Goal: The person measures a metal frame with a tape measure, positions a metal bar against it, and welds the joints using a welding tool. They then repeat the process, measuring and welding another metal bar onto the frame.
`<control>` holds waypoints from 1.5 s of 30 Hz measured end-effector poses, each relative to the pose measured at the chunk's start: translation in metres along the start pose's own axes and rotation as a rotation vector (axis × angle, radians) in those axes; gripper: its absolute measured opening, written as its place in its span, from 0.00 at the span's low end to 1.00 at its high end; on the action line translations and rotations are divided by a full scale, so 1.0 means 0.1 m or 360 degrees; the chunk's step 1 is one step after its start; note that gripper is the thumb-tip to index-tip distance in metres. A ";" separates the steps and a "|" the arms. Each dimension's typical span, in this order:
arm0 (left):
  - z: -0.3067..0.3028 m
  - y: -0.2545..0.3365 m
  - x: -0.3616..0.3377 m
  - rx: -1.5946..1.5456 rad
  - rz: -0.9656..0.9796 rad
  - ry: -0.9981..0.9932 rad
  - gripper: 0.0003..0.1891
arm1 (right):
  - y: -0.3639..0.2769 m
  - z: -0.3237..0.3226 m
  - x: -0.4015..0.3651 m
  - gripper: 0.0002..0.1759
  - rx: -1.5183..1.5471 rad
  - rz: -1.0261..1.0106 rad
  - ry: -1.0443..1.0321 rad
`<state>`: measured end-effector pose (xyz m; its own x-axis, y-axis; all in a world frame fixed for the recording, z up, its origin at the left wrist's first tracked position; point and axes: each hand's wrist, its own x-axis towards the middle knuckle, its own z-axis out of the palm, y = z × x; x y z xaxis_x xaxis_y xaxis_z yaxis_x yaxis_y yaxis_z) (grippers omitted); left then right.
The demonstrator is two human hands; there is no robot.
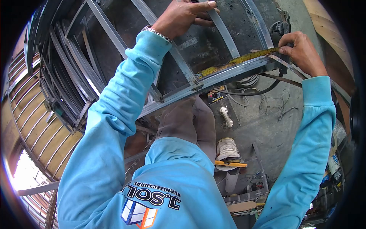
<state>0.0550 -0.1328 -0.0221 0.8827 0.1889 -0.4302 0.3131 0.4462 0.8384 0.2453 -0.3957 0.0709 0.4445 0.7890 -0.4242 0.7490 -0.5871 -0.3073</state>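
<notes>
A yellow measuring tape (244, 59) lies stretched along the long rail of a grey metal frame (228, 72). My right hand (301, 51) pinches the tape's right end between thumb and fingers. At the top, my left hand (185, 17) has its fingers curled over the upper end of a flat metal bar (225, 32). That bar's lower end rests by the tape and the rail. Other crossbars of the frame run on both sides of it.
Several metal bars (70, 57) are stacked at the left beside a barred metal panel (34, 118). Below the frame stand a white bucket (227, 149) with a yellow tool (230, 164) across it, a white device (226, 116) and loose cables (263, 91).
</notes>
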 end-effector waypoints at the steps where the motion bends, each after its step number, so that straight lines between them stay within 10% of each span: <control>1: 0.01 0.01 0.00 0.0027 -0.0002 0.0011 0.21 | -0.02 0.00 -0.01 0.09 0.0001 -0.0002 0.0000; 45: 0.02 0.05 -0.04 -0.0031 -0.0121 0.0066 0.25 | -0.23 -0.20 0.10 0.09 0.0032 0.0221 -0.0328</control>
<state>0.0541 -0.1326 -0.0157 0.8413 0.1898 -0.5062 0.3714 0.4774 0.7963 0.2418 -0.3709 0.0908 0.4315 0.6479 -0.6277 0.6767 -0.6926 -0.2498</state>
